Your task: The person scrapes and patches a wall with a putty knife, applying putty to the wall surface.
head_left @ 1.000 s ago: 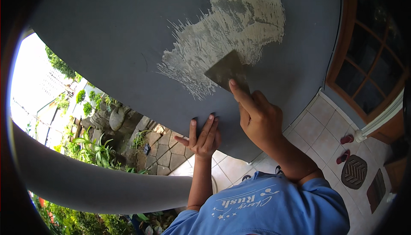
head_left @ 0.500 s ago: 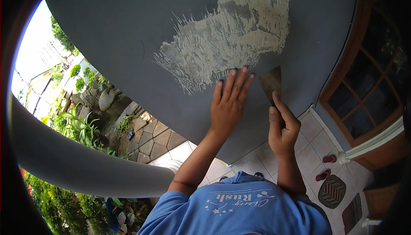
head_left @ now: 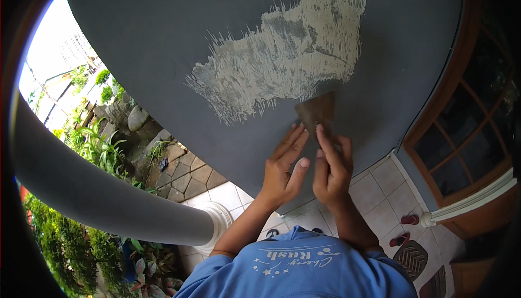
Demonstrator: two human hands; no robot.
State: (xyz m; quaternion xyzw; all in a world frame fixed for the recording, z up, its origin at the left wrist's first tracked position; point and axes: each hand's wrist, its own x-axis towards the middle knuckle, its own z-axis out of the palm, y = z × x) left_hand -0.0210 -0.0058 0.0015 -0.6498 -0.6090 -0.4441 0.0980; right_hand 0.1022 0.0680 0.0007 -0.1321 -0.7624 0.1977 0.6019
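Observation:
My right hand [head_left: 334, 169] is closed round the handle of a putty knife [head_left: 317, 109], its forefinger stretched along the lower part of the wide blade. The blade points up, just below the lower edge of a rough patch of pale filler [head_left: 293, 62] on a grey wall [head_left: 152, 32]. Beside it on the left, my left hand [head_left: 282, 167] is open, fingers straight and thumb apart. Its fingertips are close to the blade's lower left side; whether they touch it I cannot tell. Most of the handle is hidden by my right hand.
A grey round column [head_left: 114, 189] with a white base crosses the lower left. Garden plants [head_left: 100, 157] and paving stones lie beyond it. At right are a wood-framed window [head_left: 461, 124], red sandals [head_left: 400, 239] and a doormat [head_left: 411, 260] on tiled floor [head_left: 374, 192].
My left hand has come down off the wall, its thumb now spread. My right hand has moved left with the putty knife, bringing the two hands close together.

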